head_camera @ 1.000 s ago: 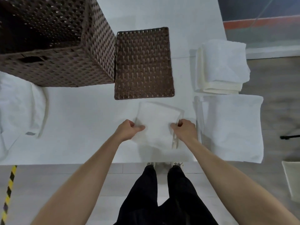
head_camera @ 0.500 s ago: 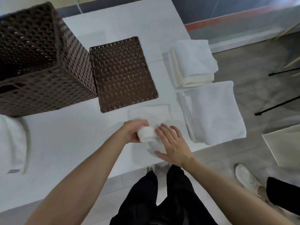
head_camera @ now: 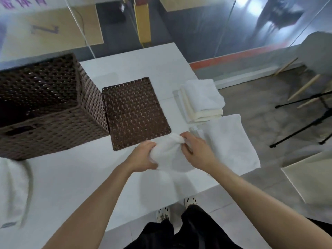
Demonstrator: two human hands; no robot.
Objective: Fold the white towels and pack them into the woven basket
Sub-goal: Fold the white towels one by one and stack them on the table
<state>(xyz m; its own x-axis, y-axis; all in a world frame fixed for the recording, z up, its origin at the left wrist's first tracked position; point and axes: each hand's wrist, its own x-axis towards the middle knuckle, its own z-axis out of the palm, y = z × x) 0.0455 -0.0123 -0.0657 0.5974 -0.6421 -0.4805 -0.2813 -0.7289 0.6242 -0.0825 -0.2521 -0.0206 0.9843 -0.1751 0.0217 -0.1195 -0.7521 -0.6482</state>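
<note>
- Towel packing looks barely begun: the woven basket [head_camera: 45, 137] stands open ahead-left of our hands, its dark interior showing no towel.
- Right of our hands lie a flat folded towel [head_camera: 231, 142] and, beyond it, a folded stack [head_camera: 201, 99].
- Our left hand [head_camera: 143, 155] and right hand [head_camera: 195, 150] both grip a small bunched towel [head_camera: 170, 157] between them, above the desk [head_camera: 71, 177].

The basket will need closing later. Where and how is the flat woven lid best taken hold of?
Probably its right long edge, coming from the right: the woven lid lies flat, its left edge against the woven basket, its near corner by the white towel the left hand and right hand hold. Slide fingers under, thumb on top.
</note>
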